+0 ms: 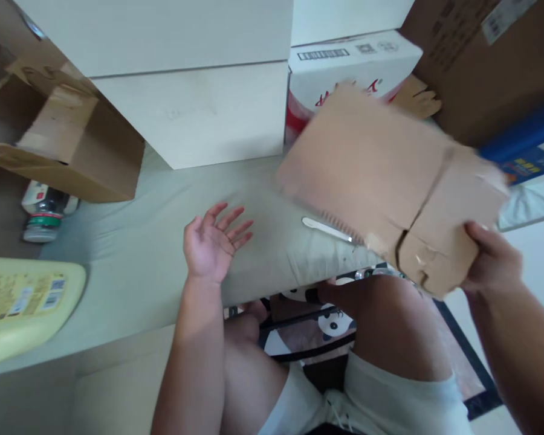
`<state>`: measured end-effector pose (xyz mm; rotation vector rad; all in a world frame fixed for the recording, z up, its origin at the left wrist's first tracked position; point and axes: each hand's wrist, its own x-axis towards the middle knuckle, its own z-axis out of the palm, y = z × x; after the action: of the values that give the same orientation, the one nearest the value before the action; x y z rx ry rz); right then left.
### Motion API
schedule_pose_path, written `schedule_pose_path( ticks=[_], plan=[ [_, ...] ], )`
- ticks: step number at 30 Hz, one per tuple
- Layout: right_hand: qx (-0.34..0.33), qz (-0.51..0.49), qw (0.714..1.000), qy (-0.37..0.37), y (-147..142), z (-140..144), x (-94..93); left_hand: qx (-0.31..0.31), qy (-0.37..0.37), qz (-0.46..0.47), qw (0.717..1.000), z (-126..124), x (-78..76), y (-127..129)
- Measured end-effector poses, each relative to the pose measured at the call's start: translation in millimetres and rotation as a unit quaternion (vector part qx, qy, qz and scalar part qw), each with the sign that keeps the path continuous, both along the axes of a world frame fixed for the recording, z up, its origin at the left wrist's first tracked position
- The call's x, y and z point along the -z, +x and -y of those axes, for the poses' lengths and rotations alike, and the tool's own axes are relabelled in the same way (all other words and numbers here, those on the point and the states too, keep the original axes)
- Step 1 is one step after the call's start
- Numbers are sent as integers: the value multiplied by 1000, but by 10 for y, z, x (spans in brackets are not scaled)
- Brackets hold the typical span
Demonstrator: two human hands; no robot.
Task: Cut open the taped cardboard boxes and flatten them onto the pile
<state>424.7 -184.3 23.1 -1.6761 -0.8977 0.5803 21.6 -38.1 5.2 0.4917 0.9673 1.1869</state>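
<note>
My right hand (496,257) grips a flat piece of brown cardboard (381,163) by its near right corner. The cardboard is tilted and slightly blurred, with a crease and a torn slit towards the gripped end. Partly beneath its near edge lies a thin tool with a white handle (326,228) on the pale cloth-covered surface (131,260); its far end is covered, so its kind is unclear. Left of the cardboard, my left hand (215,244) is held palm up with the fingers spread, and nothing is in it.
White boxes (199,115) stand at the back, beside a white and red printed carton (353,66). An open cardboard box (95,139), a bottle with a green-ringed cap (44,217) and a pale yellow bottle (31,308) are at left. A blue box (526,145) sits at right.
</note>
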Motion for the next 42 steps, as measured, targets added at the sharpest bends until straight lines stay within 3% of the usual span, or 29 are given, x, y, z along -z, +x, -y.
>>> schedule_pose_path(
  ticks=[2, 4, 7, 11, 14, 17, 21, 26, 28, 30, 32, 34, 36, 38, 40, 42],
  plan=[
    [125, -53, 991, 11, 215, 255, 38, 8, 8, -6, 1000, 10, -5, -8],
    [229, -21, 971, 58, 427, 401, 79, 14, 15, -9, 1000, 12, -7, 14],
    [299, 44, 948, 103, 744, 224, 65, 35, 20, -9, 999, -4, -2, 92],
    [339, 72, 932, 109, 1166, -789, -185, 50, 15, -17, 999, -31, 7, 178],
    [246, 8, 967, 73, 1309, -1668, -401, 51, 20, -21, 998, -58, 14, 163],
    [149, -14, 989, 22, 1091, -2195, -449, 25, 31, -11, 999, -88, 7, 96],
    [-8, -3, 999, -40, 201, -2434, -235, -55, 58, 14, 997, -101, -35, 9],
    [-271, 44, 960, -59, -1596, -2680, -11, -205, 74, -5, 976, -70, -47, -141],
    [-361, 91, 927, -40, -2437, -2771, -75, -242, 83, -30, 966, -47, -21, -259],
    [-458, 244, 853, 48, -3272, -2829, -221, -271, 93, -59, 956, -23, 12, -405],
    [-516, 331, 780, 122, -4033, -2873, -398, -297, 94, -85, 946, -3, 36, -554],
    [-540, 368, 743, 143, -4660, -2946, -551, -312, 84, -86, 942, 6, 39, -675],
    [-546, 388, 730, 134, -5108, -3066, -645, -318, 77, -73, 942, 5, 22, -748],
    [-542, 408, 725, 119, -5348, -3205, -673, -324, 74, -72, 940, 1, -4, -777],
    [-531, 424, 725, 111, -5364, -3293, -649, -340, 80, -86, 933, 1, -22, -790],
    [-516, 417, 737, 126, -5151, -3252, -599, -390, 89, -95, 912, 7, -26, -821]
  ],
)
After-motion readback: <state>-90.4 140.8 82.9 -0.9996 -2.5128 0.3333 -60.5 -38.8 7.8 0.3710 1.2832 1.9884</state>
